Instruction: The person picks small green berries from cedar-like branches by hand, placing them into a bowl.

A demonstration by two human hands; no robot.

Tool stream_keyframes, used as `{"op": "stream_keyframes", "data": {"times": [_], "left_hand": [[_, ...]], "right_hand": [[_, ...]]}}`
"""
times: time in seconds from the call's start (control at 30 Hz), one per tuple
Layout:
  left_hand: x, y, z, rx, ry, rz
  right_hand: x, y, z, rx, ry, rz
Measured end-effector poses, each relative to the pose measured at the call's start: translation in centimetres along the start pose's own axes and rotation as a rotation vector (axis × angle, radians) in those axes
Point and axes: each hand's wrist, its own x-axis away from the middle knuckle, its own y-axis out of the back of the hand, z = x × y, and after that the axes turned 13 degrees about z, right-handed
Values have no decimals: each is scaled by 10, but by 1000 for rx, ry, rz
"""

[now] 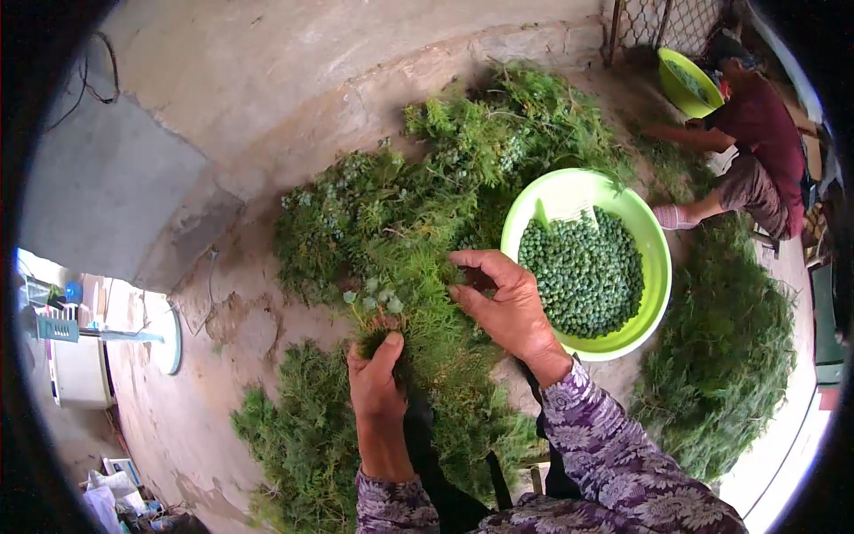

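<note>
My left hand [377, 384] is closed around the stem end of a leafy evergreen sprig [411, 307], thumb pressed against the fingers. Pale blue-green cones [374, 301] sit on this sprig just above the thumb. To the right, my right hand [509, 301] hovers at the sprig's edge, thumb and forefinger apart with a gap between them; its other fingers are mostly hidden. Close beside that hand stands a lime-green basin [656, 276], holding many small round green cones [578, 276].
Cut evergreen branches [498, 133] lie heaped ahead, with more piles at lower left [302, 427] and right [721, 338]. At upper right another person [756, 133] sits near a second green basin [685, 84]. A concrete wall [311, 53] runs along the back.
</note>
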Motion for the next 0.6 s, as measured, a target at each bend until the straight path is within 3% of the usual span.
{"op": "stream_keyframes", "data": {"times": [0.1,0.23,0.37,0.43,0.53,0.6], "left_hand": [[-2,-10,-4,153,46,-94],[-4,-4,0,108,34,-64],[-3,-2,-3,58,216,-138],[-2,-3,-2,57,250,-166],[4,-13,-9,-33,199,-52],[8,-15,-14,98,119,-36]], "right_hand": [[1,0,-4,-18,-5,14],[0,-4,3,16,4,36],[-1,-5,4,90,44,23],[-1,-4,9,451,130,-4],[-1,-4,5,527,160,-32],[-9,12,-2,692,173,-181]]}}
